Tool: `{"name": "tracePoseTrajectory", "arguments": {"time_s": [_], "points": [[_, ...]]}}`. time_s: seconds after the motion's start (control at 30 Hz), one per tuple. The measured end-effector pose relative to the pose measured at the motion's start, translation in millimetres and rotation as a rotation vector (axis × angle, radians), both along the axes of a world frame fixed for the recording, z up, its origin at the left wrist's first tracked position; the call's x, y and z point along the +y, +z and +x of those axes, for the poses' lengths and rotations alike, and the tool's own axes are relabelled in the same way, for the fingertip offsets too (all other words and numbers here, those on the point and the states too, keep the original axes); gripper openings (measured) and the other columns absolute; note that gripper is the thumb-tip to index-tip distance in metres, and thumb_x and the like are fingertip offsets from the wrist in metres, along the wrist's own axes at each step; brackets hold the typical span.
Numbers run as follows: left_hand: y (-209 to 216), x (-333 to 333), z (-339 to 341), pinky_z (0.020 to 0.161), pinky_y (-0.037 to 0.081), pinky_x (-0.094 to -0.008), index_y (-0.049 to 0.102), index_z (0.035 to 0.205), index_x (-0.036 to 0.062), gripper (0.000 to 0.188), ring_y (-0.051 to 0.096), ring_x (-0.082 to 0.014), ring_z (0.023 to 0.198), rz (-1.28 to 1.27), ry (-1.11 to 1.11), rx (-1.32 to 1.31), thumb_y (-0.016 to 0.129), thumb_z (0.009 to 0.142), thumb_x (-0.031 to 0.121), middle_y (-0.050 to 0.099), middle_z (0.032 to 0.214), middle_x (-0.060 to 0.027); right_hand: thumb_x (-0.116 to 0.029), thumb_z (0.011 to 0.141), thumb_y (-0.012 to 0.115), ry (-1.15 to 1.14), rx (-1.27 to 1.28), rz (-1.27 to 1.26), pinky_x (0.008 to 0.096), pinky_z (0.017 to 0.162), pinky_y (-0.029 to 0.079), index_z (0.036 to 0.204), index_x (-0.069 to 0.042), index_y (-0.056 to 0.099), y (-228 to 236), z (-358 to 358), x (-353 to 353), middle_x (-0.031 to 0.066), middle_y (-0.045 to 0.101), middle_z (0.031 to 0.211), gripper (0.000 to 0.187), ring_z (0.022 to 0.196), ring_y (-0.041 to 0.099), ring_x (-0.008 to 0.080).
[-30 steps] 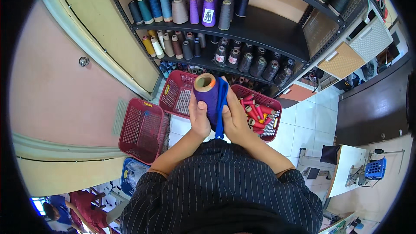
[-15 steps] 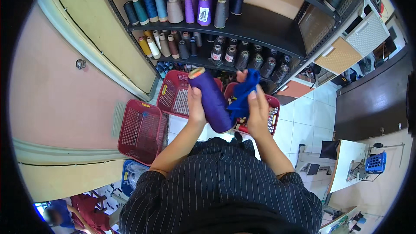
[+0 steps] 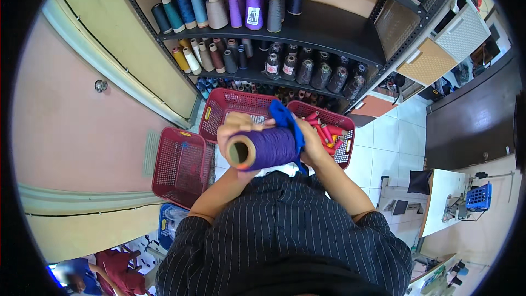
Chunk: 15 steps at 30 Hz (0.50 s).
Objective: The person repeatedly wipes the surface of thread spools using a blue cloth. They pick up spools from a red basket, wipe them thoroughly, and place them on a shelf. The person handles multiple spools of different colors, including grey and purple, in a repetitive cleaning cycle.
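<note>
Purple thread cone (image 3: pixel 272 147) (lying sideways) in the gripping left hand (image 3: pixel 234 129), blue cloth (image 3: pixel 289 122) clutched in the right hand (image 3: pixel 315 143).

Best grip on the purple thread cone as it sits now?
Wrap the purple thread cone around its wound body near the open tube end at the person's left, as the left hand does. It lies sideways, and the blue cloth and right hand cover the other end.

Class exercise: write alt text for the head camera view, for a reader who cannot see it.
A person's left hand holds a purple thread cone sideways while the right hand presses a blue cloth against it. Below stand red baskets, facing shelves of thread cones.
</note>
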<state>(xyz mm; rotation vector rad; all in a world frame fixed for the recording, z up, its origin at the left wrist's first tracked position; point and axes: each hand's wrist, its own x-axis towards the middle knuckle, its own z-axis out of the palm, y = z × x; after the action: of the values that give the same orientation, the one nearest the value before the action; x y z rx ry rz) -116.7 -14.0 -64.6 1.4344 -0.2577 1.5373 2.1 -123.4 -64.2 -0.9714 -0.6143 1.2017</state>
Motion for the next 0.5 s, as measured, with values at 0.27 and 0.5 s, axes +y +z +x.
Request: {"name": "tracePoseTrajectory", "arguments": {"time_s": [0.27, 0.5], "points": [[11, -24, 20, 0.093, 0.039, -0.0407, 0.009, 0.144, 0.0043, 0.085, 0.051, -0.0257, 0.100, -0.302, -0.105, 0.120, 0.048, 0.090, 0.057, 0.046, 0.117, -0.0192, -0.029, 0.103, 0.028, -0.504, -0.956, 0.299, 0.0377, 0.102, 0.041, 0.127, 0.006, 0.051, 42, 13, -10, 0.0212, 0.059, 0.124, 0.049, 0.116, 0.057, 0.0305], [-33, -60, 40, 0.087, 0.035, -0.0394, 0.041, 0.115, 0.0025, 0.050, 0.043, -0.0223, 0.097, -0.335, 0.054, 0.204, 0.034, 0.095, 0.048, 0.042, 0.108, -0.0126, -0.023, 0.101, 0.033, -0.148, -0.918, 0.161, 0.0372, 0.091, 0.048, 0.120, 0.004, 0.059, 47, 1, -10, 0.0204, 0.065, 0.114, 0.042, 0.103, 0.065, 0.0316]]}}
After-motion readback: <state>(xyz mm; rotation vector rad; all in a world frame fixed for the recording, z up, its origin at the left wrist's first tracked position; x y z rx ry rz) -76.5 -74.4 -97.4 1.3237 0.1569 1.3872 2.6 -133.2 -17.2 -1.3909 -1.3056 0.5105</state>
